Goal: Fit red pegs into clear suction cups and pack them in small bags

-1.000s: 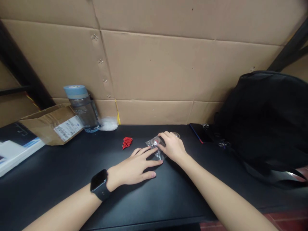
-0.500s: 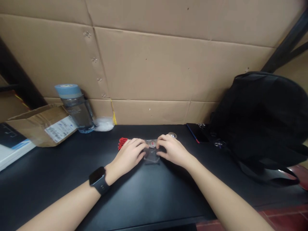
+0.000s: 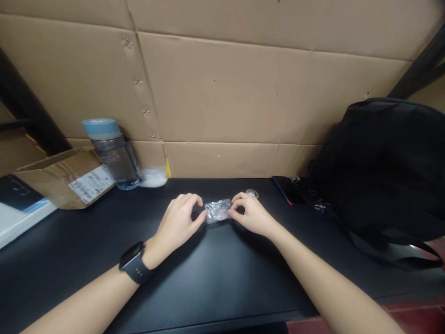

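A small clear plastic bag, crinkled and shiny, lies in front of me between both hands. My right hand pinches its right edge between thumb and fingers. At the bag's left edge is my left hand, its thumb and forefinger spread apart; the thumb tip is at or very near the plastic. What the bag contains is blurred by glare. Just behind my right hand lies a small round shiny object. A dark smartwatch is on my left wrist.
On the black table, a paper bag, a blue-lidded bottle and a white plastic pouch stand left. A phone, keys and a black backpack are right. Cardboard walls the back.
My left hand has loosened from the plastic bag and spread its fingers. The bag now looks flatter and more crinkled. The red bundle beside my left hand is no longer visible.
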A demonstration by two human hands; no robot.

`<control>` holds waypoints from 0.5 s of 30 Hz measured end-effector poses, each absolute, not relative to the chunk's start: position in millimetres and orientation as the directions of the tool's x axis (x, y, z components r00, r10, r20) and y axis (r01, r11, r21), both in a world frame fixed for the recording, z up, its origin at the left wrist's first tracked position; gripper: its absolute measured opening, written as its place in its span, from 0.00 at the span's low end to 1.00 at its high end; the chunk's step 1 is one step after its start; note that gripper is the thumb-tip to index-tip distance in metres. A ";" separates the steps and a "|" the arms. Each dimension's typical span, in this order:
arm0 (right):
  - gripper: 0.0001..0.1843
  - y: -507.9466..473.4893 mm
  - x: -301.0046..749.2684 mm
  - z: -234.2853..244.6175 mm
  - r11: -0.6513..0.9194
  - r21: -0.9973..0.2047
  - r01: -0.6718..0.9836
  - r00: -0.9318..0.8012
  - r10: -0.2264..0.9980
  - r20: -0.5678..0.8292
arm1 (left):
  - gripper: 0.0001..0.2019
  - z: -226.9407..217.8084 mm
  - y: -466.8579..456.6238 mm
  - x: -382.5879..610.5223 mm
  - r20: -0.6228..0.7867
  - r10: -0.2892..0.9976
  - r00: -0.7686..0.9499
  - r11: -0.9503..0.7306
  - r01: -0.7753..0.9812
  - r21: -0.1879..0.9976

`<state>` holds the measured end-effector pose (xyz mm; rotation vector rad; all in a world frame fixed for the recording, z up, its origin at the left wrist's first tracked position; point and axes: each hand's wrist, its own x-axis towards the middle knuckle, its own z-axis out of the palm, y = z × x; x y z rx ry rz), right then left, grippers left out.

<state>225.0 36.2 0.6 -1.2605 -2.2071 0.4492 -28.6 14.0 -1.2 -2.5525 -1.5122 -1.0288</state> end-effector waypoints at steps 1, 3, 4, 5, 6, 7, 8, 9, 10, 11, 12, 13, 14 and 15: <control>0.11 35.9 223.6 -1.5 0.482 -0.509 0.713 -0.386 0.876 0.289 | 0.05 -2.2 13.9 -27.4 0.543 0.768 0.339 -0.549 0.786 0.285; 0.11 35.4 221.7 -5.1 0.438 -0.475 0.763 -0.354 0.899 0.259 | 0.05 -3.8 12.1 -24.2 0.538 0.723 0.434 -0.622 0.748 0.232; 0.11 35.3 221.4 -6.6 0.420 -0.466 0.779 -0.343 0.907 0.244 | 0.07 -4.4 10.5 -22.3 0.521 0.695 0.496 -0.667 0.715 0.210; 0.11 35.3 221.3 -7.9 0.406 -0.458 0.791 -0.334 0.914 0.232 | 0.09 -4.9 8.3 -20.4 0.493 0.671 0.553 -0.705 0.683 0.193; 0.11 35.4 221.7 -8.7 0.396 -0.451 0.800 -0.330 0.918 0.222 | 0.11 -5.5 6.0 -18.6 0.461 0.657 0.597 -0.728 0.661 0.181; 0.11 35.4 222.3 -8.9 0.392 -0.441 0.807 -0.331 0.920 0.212 | 0.13 -6.3 3.6 -17.0 0.429 0.652 0.625 -0.738 0.652 0.173; 0.11 35.4 223.1 -8.4 0.390 -0.425 0.817 -0.334 0.920 0.203 | 0.15 -7.3 1.4 -15.7 0.399 0.654 0.642 -0.741 0.650 0.169; 0.11 35.3 224.1 -7.0 0.390 -0.398 0.830 -0.338 0.920 0.198 | 0.17 -8.5 -0.3 -14.9 0.369 0.660 0.654 -0.740 0.652 0.168; 0.10 35.0 225.2 -4.7 0.388 -0.364 0.847 -0.334 0.920 0.204 | 0.19 -9.6 -1.6 -14.5 0.341 0.664 0.665 -0.739 0.653 0.166; 0.09 34.6 226.2 -1.4 0.382 -0.329 0.864 -0.321 0.920 0.226 | 0.21 -10.7 -2.3 -14.5 0.317 0.667 0.674 -0.739 0.654 0.165; 0.07 34.1 227.2 2.5 0.381 -0.302 0.874 -0.308 0.914 0.263 | 0.21 -11.5 -2.6 -14.8 0.298 0.667 0.683 -0.741 0.652 0.164; 0.05 33.5 228.0 6.8 0.396 -0.290 0.871 -0.307 0.901 0.307 | 0.21 -12.0 -2.6 -15.4 0.283 0.666 0.690 -0.743 0.649 0.164; 0.04 32.7 228.6 10.9 0.433 -0.294 0.852 -0.327 0.879 0.348 | 0.20 -12.1 -2.5 -16.1 0.274 0.666 0.694 -0.743 0.648 0.166; 0.05 31.9 229.0 14.4 0.492 -0.307 0.815 -0.371 0.849 0.377 | 0.20 -11.9 -2.3 -17.0 0.264 0.666 0.697 -0.744 0.646 0.170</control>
